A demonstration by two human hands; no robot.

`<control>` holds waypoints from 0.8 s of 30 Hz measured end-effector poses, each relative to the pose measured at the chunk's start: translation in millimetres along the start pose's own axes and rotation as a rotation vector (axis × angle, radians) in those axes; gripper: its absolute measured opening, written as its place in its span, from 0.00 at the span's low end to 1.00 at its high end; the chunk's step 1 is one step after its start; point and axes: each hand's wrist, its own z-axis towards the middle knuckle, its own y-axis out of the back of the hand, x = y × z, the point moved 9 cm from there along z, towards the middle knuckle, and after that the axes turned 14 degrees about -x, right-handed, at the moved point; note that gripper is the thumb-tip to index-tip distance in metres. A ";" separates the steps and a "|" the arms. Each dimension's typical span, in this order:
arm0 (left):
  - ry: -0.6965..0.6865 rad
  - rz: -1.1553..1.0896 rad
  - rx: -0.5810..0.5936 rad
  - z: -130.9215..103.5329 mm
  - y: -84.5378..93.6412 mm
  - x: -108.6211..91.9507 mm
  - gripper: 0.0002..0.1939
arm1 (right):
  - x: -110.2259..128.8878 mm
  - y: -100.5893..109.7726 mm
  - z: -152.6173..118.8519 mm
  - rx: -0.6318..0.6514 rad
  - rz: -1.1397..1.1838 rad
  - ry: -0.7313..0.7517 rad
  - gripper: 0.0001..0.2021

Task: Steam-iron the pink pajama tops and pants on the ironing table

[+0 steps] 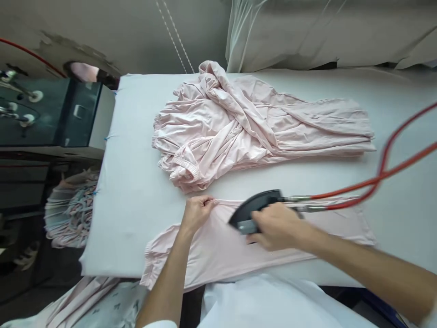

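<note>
Pale pink trousers [225, 250] lie flat along the near edge of the white-covered table [129, 182], with a gathered waistband at the left. My left hand [198, 212] pinches their far edge. A dark iron [254, 209] rests on or just over the cloth; its exact contact is not visible. My right hand [278, 228] is wrapped round its handle, slightly blurred. Two red hoses [355, 184] run from the iron to the right. Beyond it lies a heap of similar pink garments [218, 127] with elastic bands at the left.
At the left are a dark sewing-machine table [78, 114] and, below it, a bundle of folded fabric [71, 209]. More cloth [102, 300] hangs at the lower left. A pale sheet [307, 36] hangs behind the table. White cords [175, 36] come down at the back.
</note>
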 end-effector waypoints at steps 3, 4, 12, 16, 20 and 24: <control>0.104 0.013 -0.276 -14.8 65.0 42.1 0.20 | 125.5 -11.0 79.2 0.066 0.190 0.256 0.26; 0.184 0.067 -0.466 -30.3 101.2 66.5 0.22 | 154.6 -15.6 95.7 0.082 0.220 0.304 0.27; 0.553 0.103 -0.279 -152.5 82.7 143.2 0.25 | 73.2 -15.5 32.3 -0.123 0.019 -0.173 0.29; 0.003 -0.362 0.119 -155.9 -3.3 29.5 0.41 | -22.5 13.7 -64.3 -0.274 -0.034 -0.510 0.32; -0.080 -0.334 -0.026 -162.8 7.8 30.6 0.23 | 2.9 15.3 -79.5 -0.216 -0.062 -0.369 0.31; 0.032 -0.193 -0.368 -180.4 41.9 65.8 0.11 | 71.4 -34.6 -51.0 0.014 -0.094 -0.085 0.29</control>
